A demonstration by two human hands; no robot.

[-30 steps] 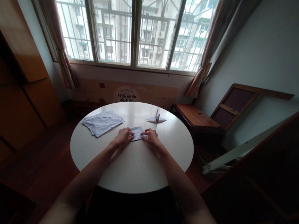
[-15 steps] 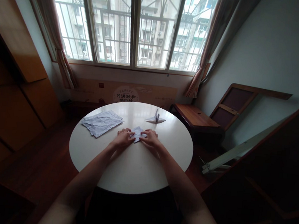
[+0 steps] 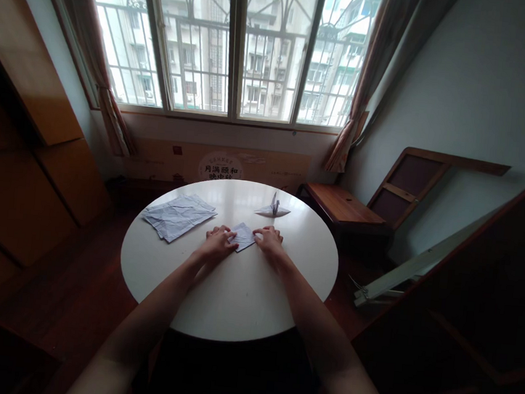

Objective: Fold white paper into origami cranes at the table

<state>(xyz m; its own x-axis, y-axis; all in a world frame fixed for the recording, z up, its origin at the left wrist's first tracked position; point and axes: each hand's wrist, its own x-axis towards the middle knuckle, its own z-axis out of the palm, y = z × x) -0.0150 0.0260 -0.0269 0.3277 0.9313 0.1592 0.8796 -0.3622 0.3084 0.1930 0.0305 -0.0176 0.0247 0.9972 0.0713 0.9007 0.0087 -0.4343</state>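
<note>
A small folded paper (image 3: 242, 236) lies on the white round table (image 3: 234, 299), one corner pointing toward me. My left hand (image 3: 219, 240) holds its left edge, thumb and fingers closed on it. At the opposite corner, my right hand (image 3: 269, 240) pinches the paper's right edge with thumb and forefinger. A folded paper crane (image 3: 274, 207) stands just beyond my right hand. To the left of my left hand rests a stack of creased paper sheets (image 3: 178, 215).
A wooden bench (image 3: 343, 203) stands past the table's right side, with a wooden frame (image 3: 410, 183) leaning behind it. Beneath the window, a printed cardboard panel (image 3: 265, 166) lines the wall. Wooden cabinets (image 3: 53, 195) stand at left.
My right hand has shifted slightly right, from over the paper to its right edge, so more of the paper shows. My left hand stays about where it was.
</note>
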